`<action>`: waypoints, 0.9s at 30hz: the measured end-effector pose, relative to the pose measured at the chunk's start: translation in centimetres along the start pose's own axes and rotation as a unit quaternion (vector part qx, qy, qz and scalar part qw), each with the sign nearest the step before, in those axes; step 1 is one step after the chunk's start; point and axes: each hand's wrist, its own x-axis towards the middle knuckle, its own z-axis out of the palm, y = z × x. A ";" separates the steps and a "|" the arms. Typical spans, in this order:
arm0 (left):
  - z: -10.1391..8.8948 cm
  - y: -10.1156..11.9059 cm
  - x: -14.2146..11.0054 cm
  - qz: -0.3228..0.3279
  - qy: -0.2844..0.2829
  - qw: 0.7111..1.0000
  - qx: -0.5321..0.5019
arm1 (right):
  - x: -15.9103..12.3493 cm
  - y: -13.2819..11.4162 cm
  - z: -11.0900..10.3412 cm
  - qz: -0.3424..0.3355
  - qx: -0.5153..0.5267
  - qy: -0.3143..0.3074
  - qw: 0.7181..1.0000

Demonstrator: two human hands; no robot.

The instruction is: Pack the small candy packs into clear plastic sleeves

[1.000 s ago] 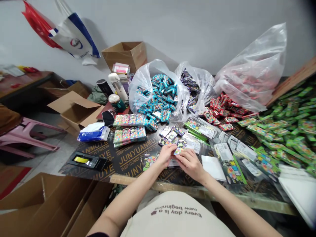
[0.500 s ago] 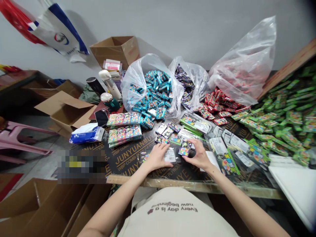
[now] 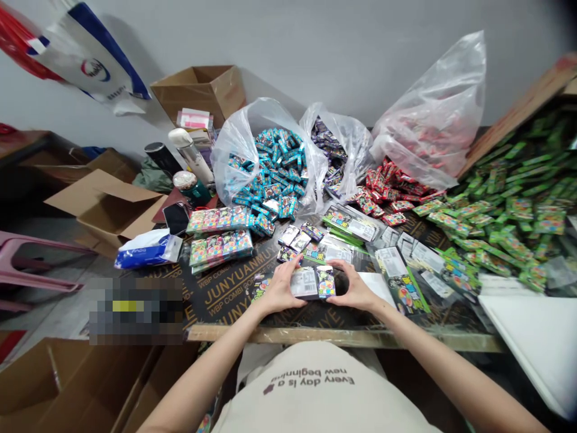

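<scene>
On the table's front part, my left hand (image 3: 280, 290) curls around the left end of a flat pack with a barcode side up (image 3: 303, 282). Its thumb lies at the near edge and its fingers at the far edge. My right hand (image 3: 356, 291) grips a small purple candy box (image 3: 325, 281) between thumb and fingers, against the pack's right end. Just beyond lie several small loose boxes (image 3: 300, 240), some with pale sides up. A printed card (image 3: 260, 285) lies left of my left hand, and a white sheet (image 3: 376, 285) is partly hidden behind my right hand.
Clear bags of blue boxes (image 3: 279, 168) and purple boxes (image 3: 329, 147) stand at the back. Red boxes (image 3: 387, 186) and a green heap (image 3: 518, 204) spread right. Wrapped stacks (image 3: 220, 249), a tissue pack (image 3: 148, 248) and an open carton (image 3: 108, 207) are left.
My hands parted, the right carrying the small purple box, then came together again with that box against the barcode pack under my left hand. The view has shifted rightward.
</scene>
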 end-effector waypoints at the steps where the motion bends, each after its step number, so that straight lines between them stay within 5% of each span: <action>1: 0.0 0.2 0.1 -0.002 0.002 1.000 -0.003 | 0.1 -0.1 -0.3 -0.002 -0.001 0.001 1.000; 7: 0.2 1.2 0.5 0.031 -0.014 0.999 -0.007 | 1.3 -0.3 -1.6 -0.055 -0.008 -0.062 0.997; 12: 0.5 1.0 1.4 -0.007 0.052 0.998 -0.021 | 0.3 -1.7 -0.6 -0.049 -0.103 0.052 0.992; 16: 1.3 0.6 2.0 -0.001 0.047 0.999 -0.006 | 1.0 -1.5 -1.2 -0.073 -0.115 -0.026 0.990; 18: 1.8 0.5 2.1 -0.002 0.023 0.999 0.028 | 3.0 0.5 -3.7 -0.043 -0.148 0.010 0.988; 20: 2.3 0.5 2.1 -0.001 -0.025 0.996 0.081 | 5.5 3.6 -7.4 0.052 -0.212 0.123 0.968; 23: 3.0 0.9 2.2 0.022 -0.110 0.976 0.184 | 8.3 8.5 -13.3 0.303 -0.281 0.283 0.866; 27: 3.5 1.9 3.4 0.051 -0.183 0.939 0.287 | 9.1 11.9 -17.7 0.358 -0.264 0.314 0.839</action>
